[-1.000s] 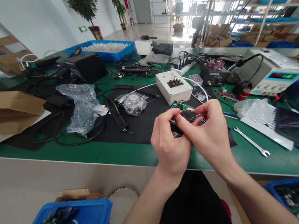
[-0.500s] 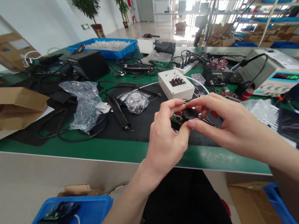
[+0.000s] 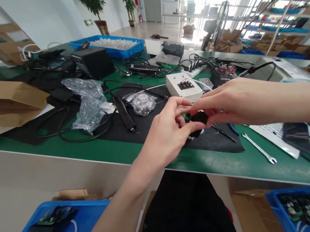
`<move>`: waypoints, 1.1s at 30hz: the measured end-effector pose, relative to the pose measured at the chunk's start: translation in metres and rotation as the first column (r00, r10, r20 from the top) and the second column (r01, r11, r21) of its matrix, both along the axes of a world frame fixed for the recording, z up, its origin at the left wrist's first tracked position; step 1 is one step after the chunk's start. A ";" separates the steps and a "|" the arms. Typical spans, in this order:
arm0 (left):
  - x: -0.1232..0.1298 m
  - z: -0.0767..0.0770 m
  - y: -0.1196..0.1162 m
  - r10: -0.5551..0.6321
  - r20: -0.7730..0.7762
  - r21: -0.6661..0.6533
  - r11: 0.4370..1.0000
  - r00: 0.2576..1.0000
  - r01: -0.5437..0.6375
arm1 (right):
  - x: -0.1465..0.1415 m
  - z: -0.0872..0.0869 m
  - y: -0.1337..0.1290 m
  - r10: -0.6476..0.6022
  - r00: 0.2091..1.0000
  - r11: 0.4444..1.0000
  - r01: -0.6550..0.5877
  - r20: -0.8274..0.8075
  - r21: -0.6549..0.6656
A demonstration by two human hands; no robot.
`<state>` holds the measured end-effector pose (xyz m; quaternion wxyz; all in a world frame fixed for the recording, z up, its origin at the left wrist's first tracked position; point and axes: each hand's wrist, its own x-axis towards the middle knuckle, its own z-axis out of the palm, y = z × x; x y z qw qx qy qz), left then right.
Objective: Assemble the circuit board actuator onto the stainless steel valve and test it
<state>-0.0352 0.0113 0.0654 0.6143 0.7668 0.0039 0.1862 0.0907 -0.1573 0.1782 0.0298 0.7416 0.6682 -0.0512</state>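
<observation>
Between my two hands, above the dark mat, is a small black part with a green circuit board point(image 3: 198, 118), largely covered by fingers. My left hand point(image 3: 174, 123) grips it from the left, thumb along its near side. From the right, my right hand point(image 3: 220, 103) pinches its top and side with thumb and fingers. Just behind stands a white box with a black connector block point(image 3: 181, 85). A thin dark rod-shaped tool point(image 3: 224, 133) lies on the mat right of the hands, and an open-end wrench point(image 3: 259, 148) rests farther right.
Left on the bench are a black cylindrical handle with a cable point(image 3: 124, 113), a bagged round part point(image 3: 143, 103) and bubble wrap point(image 3: 85, 101). Low blue trays with circuit assemblies stand at lower left point(image 3: 96, 214) and lower right point(image 3: 274, 201). A cardboard box point(image 3: 9, 98) sits far left.
The held part has been turned, showing more of its black side. My right forearm has swung up to nearly level, uncovering the wrench and the lower right tray. The camera view has shifted slightly.
</observation>
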 end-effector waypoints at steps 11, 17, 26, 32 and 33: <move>-0.002 -0.052 -0.067 0.509 0.293 0.020 0.843 0.809 -0.538 | -0.020 -0.020 0.023 -0.168 0.864 0.978 0.208 0.474 -0.033; 0.003 -0.055 -0.075 0.588 0.340 -0.008 0.782 0.734 -0.623 | -0.018 -0.020 0.020 -0.348 0.853 0.927 0.374 0.389 0.008; 0.002 -0.057 -0.077 0.562 0.327 -0.037 0.811 0.759 -0.584 | -0.004 -0.005 0.002 0.045 0.987 0.996 -0.033 0.151 -0.077; -0.001 -0.058 -0.077 0.562 0.355 -0.007 0.801 0.747 -0.599 | -0.002 0.000 0.008 0.031 0.992 0.997 -0.022 0.126 -0.070; -0.002 -0.058 -0.077 0.565 0.355 -0.004 0.797 0.745 -0.603 | -0.001 0.001 0.009 0.028 0.991 0.998 -0.020 0.129 -0.065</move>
